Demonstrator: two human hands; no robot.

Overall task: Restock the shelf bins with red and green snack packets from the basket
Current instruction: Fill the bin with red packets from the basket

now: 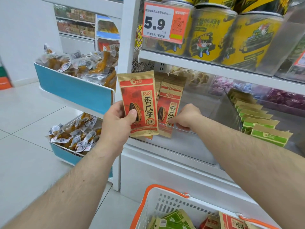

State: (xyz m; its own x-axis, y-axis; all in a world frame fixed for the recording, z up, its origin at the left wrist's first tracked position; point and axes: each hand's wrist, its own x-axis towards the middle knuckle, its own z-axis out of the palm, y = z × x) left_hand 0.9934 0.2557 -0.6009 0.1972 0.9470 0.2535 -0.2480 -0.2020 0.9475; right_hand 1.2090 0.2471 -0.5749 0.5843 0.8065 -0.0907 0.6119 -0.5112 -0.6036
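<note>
Head view: left hand (pixel 118 120) fingers pinch upright red packet (pixel 138 103); right hand (pixel 187 117) fingers grip binned red packet (pixel 167 111)

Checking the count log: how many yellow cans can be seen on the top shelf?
3, in a row behind the clear guard: one behind the price tag, a middle can, a right can. More may be hidden behind.

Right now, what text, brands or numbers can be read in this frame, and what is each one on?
"5.9": orange price tag on the top shelf bin; its small print, QR code and barcode are unreadable.
"洽洽" and "香瓜子": red packet held in the left hand.
"香瓜子", partly covered: red packet in the bin, held by the right hand.
Yellow cans, green packets, basket packets: too blurred to read.
</note>
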